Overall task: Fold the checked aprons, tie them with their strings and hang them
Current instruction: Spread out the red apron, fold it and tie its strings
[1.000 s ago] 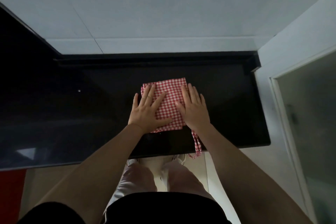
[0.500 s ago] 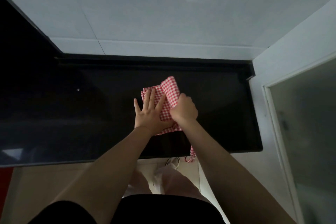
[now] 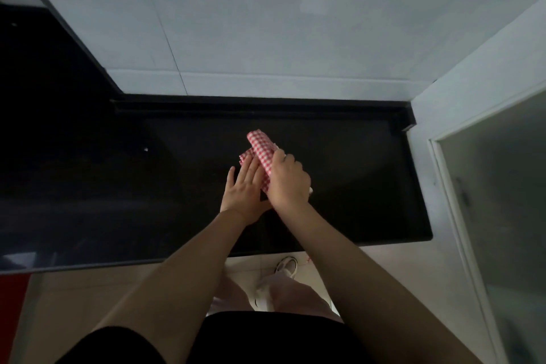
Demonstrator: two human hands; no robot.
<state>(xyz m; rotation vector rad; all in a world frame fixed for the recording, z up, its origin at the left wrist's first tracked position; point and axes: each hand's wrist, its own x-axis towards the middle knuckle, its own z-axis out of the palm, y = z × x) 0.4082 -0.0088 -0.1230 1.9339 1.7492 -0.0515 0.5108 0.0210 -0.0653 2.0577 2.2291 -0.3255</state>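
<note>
On a glossy black countertop (image 3: 339, 186) set against a pale tiled wall (image 3: 266, 23), the red-and-white checked apron (image 3: 263, 151) lies folded into a narrow bundle, its far end raised off the surface. The right hand (image 3: 288, 183) curls its fingers over the bundle's right edge and grips it, while the left hand (image 3: 243, 189) lies flat with straight fingers on the cloth's lower left part. Below the counter edge a white shoe (image 3: 286, 265) shows on the light floor, and a frosted glass door (image 3: 502, 216) stands at the right.
</note>
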